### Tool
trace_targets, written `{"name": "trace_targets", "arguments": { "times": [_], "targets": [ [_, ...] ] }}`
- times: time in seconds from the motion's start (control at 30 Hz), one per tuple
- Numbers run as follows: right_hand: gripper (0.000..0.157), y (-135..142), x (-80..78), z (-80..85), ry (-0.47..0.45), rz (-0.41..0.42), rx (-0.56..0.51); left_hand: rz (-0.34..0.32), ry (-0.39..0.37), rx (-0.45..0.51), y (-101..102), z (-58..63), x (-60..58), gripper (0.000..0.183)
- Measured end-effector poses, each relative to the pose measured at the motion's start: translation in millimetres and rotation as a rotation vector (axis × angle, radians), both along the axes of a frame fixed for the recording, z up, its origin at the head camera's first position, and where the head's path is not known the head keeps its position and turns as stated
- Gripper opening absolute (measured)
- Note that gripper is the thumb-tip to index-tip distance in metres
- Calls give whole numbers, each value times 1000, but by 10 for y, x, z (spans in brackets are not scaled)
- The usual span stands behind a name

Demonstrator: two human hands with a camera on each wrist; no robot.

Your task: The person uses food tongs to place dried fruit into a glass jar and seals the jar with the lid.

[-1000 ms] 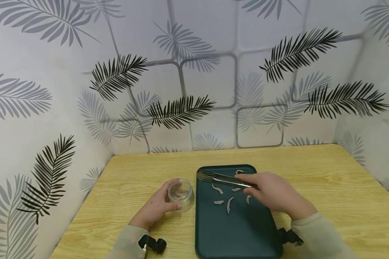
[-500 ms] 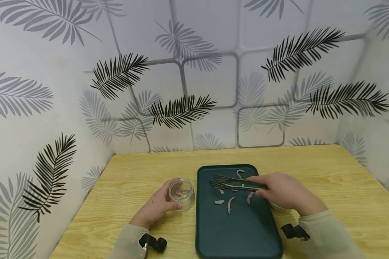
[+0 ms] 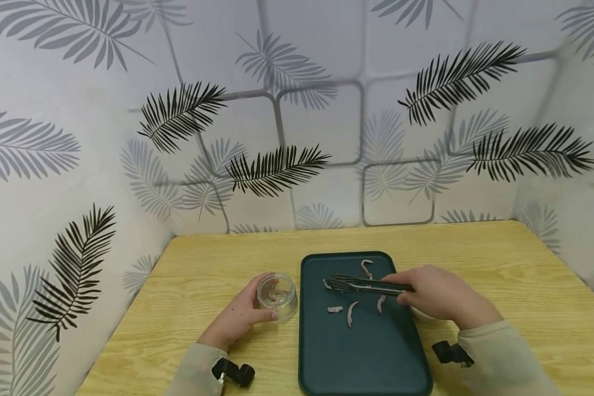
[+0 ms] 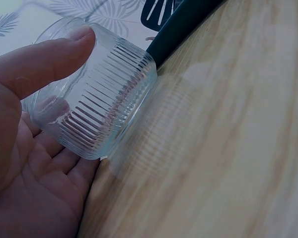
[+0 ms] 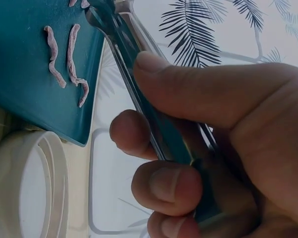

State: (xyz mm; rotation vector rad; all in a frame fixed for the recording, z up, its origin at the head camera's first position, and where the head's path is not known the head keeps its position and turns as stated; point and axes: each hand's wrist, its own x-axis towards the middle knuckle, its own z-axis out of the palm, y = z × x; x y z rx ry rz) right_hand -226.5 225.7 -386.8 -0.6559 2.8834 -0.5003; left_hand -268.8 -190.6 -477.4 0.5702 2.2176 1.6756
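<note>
My left hand (image 3: 240, 316) holds a clear ribbed glass jar (image 3: 286, 309) on the table, thumb and fingers around its side. Inside the jar are some small pinkish pieces, blurred by the glass. Metal tongs (image 3: 371, 285) are gripped in my right hand (image 3: 435, 291), their slotted heads low over the upper left of a dark green tray (image 3: 361, 357). Several pinkish-grey strips, which look like meat (image 3: 350, 314), lie scattered on the tray. One strip sits right by the tong heads; whether they pinch it cannot be told. In the right wrist view, two strips (image 5: 52, 54) show clearly.
A cream-coloured round container (image 5: 10, 188) stands right of the tray, mostly hidden under my right hand in the head view. The wood-grain table (image 3: 227, 258) meets patterned walls (image 3: 326, 192) at the back and sides.
The tongs have moved right, away from the tray's jar-side edge, and down among the strips. Their heads have come together since half a second ago. The left hand and jar stay put.
</note>
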Motion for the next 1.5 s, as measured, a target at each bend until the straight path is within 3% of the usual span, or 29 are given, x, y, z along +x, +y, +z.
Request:
{"name": "trace_targets", "arguments": {
  "times": [0.53, 0.8, 1.5],
  "targets": [
    [41, 5, 27, 15, 114, 17, 56, 12, 4, -9, 16, 1, -12, 83],
    [42, 20, -1, 3, 109, 16, 50, 11, -6, -9, 9, -9, -14, 84],
    [49, -173, 85, 87, 228, 38, 5, 21, 7, -25, -6, -24, -1, 84]
  ]
}}
